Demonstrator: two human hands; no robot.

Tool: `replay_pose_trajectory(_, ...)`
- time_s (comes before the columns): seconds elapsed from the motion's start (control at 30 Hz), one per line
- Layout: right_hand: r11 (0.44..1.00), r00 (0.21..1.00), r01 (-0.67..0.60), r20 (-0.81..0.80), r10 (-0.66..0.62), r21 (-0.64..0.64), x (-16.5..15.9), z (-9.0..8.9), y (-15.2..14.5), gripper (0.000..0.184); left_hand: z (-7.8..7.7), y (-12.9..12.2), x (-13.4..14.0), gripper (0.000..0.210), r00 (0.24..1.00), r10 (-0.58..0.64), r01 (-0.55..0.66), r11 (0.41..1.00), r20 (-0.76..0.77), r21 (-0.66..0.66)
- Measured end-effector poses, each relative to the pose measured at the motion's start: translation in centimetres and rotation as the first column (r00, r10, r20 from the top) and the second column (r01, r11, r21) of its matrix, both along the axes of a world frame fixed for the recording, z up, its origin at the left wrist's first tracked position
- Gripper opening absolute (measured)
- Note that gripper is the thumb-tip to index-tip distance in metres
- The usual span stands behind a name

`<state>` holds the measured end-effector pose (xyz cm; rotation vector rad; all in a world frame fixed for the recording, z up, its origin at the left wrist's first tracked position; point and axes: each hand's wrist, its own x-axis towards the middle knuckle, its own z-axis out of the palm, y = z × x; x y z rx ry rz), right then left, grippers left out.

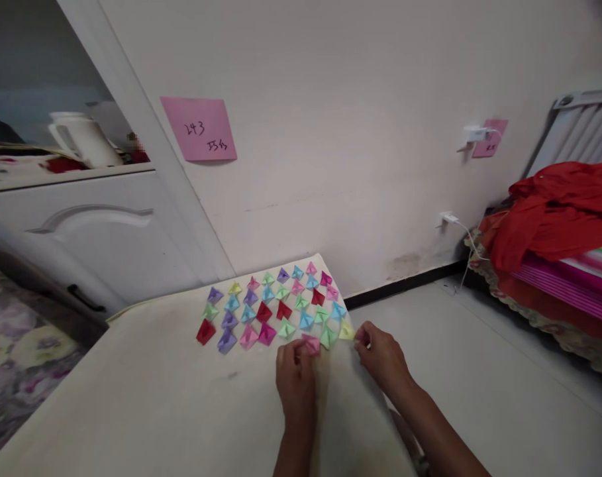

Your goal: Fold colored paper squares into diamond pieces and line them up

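Note:
Rows of small folded paper pieces [263, 312] in red, pink, purple, blue, green and yellow lie on a cream-covered table [181, 397]. My left hand [295, 377] is closed, with thumb and fingertips pinching a pink folded paper piece [311, 344] at the front row. At the table's right edge, my right hand [383, 354] is closed too, its fingertips at the corner of a yellow folded paper piece [347, 330]. A light green folded piece [328, 336] sits between these two.
Behind the table rises a pale wall with a pink note [201, 129]. To the left stands a white cabinet [102, 245] with a white jug [85, 139] on its shelf. A bed with red cloth [563, 212] is at the right, near a charger cable [462, 228].

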<state>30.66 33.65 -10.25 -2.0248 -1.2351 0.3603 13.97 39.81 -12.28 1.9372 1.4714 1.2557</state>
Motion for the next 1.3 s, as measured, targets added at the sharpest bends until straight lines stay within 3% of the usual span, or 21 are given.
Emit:
replay_pose_trajectory(0.1, 0.997, 0.998, -0.055, -0.009, 0.054, -0.046, -0.8, 0.1, -0.8, 0.012, -0.5, -0.2, -1.0, 0.015, 0.993, 0.078, -0.068, 0.992, 0.094, -0.107)
replay_pose_trajectory(0.23, 0.985, 0.989, -0.145, -0.011, 0.145, -0.088, -2.5, 0.1, -1.3, 0.013, -0.8, -0.9, -1.2, 0.020, 0.998, 0.035, -0.026, 0.984, 0.051, -0.179)
replay_pose_trajectory(0.53, 0.966, 0.977, -0.202, 0.035, 0.210, -0.161, -3.6, -0.1, -1.3, 0.010, -1.2, -0.3, -0.3, 0.017, 0.996, -0.065, 0.061, 0.996, -0.067, -0.058)
replay_pose_trajectory(0.77, 0.955, 0.972, -0.214, 0.051, 0.229, -0.205, -3.8, -0.1, -1.2, 0.007, -0.2, -0.6, 0.4, 0.011, 0.966, -0.046, 0.039, 0.999, -0.255, -0.029)
replay_pose_trajectory(1.3, 0.940, 0.964, -0.238, 0.059, 0.259, -0.244, -3.8, 0.2, -1.3, 0.007, -0.7, -0.2, 0.4, 0.010, 0.947, -0.026, 0.034, 0.999, -0.321, 0.021)
